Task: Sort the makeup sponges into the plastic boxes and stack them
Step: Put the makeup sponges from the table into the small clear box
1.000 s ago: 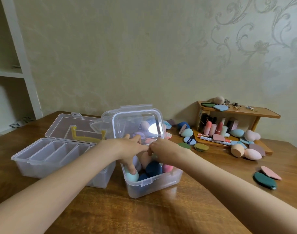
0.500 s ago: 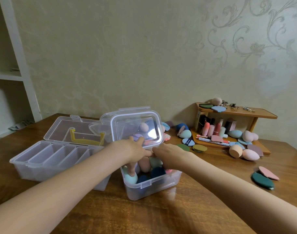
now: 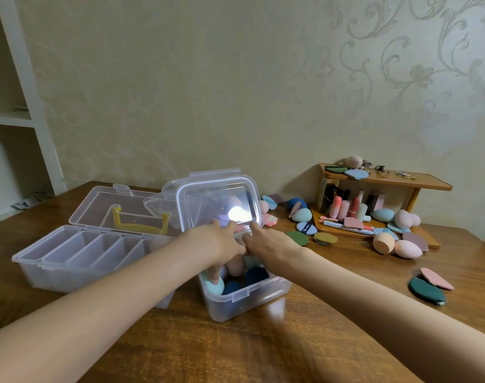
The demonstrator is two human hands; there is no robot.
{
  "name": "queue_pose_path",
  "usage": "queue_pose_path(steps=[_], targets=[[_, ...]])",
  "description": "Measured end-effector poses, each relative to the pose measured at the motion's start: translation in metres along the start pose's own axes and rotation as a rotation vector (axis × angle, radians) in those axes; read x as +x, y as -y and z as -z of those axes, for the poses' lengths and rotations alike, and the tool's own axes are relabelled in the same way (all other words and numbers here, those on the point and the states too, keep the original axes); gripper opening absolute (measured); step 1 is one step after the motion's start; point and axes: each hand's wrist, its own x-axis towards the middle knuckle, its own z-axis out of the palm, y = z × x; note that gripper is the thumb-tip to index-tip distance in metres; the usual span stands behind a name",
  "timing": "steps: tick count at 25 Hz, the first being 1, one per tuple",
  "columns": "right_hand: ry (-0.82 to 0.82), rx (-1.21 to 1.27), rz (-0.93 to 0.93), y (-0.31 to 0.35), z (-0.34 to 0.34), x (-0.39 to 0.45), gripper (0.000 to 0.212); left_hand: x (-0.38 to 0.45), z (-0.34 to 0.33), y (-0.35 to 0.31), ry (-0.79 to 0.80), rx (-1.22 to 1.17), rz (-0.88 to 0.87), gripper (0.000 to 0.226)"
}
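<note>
Wooden table (image 3: 180, 355); small wooden shelf (image 3: 418, 183) holding lipsticks (image 3: 343, 207); white bookcase (image 3: 28, 106) at left.

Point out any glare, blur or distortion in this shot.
Head view: a bright white glare spot sits on the raised clear lid; the forearms smear into blur toward the bottom edge; the wide lens bows the white shelf at left; the table shows a soft sheen.

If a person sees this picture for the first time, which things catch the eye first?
Both hands, left hand and right hand, meet over the small clear box of sponges at the centre, its lid raised. Left of it lies a divided box, open. At the right, colourful sponges crowd a wooden shelf.
</note>
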Motion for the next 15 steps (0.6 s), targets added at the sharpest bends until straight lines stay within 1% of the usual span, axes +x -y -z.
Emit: queue_pose_path(steps=[3, 6, 8, 10, 11, 12, 13, 14, 15], targets=[[-0.077, 0.004, -0.070, 0.000, -0.003, 0.000, 0.054, 0.000, -0.007, 0.007, -0.025, -0.077, -0.019, 0.078], [-0.135, 0.007, -0.117, -0.001, -0.005, 0.002, 0.051, 0.004, -0.007, 0.010, 0.002, -0.092, -0.017, 0.080], [-0.101, 0.064, -0.115, -0.002, -0.006, 0.002, 0.051, 0.009, -0.002, 0.004, 0.029, -0.058, -0.001, 0.079], [-0.019, 0.146, -0.087, -0.003, -0.005, 0.001, 0.047, 0.015, 0.002, -0.001, 0.048, -0.019, 0.018, 0.079], [0.003, 0.220, -0.084, -0.007, -0.002, -0.001, 0.042, 0.017, 0.003, 0.001, 0.048, -0.018, 0.018, 0.080], [-0.011, 0.326, -0.105, -0.015, 0.005, -0.002, 0.033, 0.020, 0.003, 0.004, 0.042, -0.033, 0.005, 0.083], [-0.063, 0.432, -0.158, -0.027, 0.014, -0.002, 0.022, 0.021, 0.004, 0.008, 0.039, -0.051, -0.019, 0.087], [-0.156, 0.505, -0.235, -0.044, 0.021, 0.000, 0.013, 0.022, 0.003, 0.011, 0.041, -0.056, -0.046, 0.091], [-0.268, 0.554, -0.333, -0.063, 0.026, 0.002, 0.012, 0.022, 0.003, 0.012, 0.045, -0.043, -0.063, 0.093]])
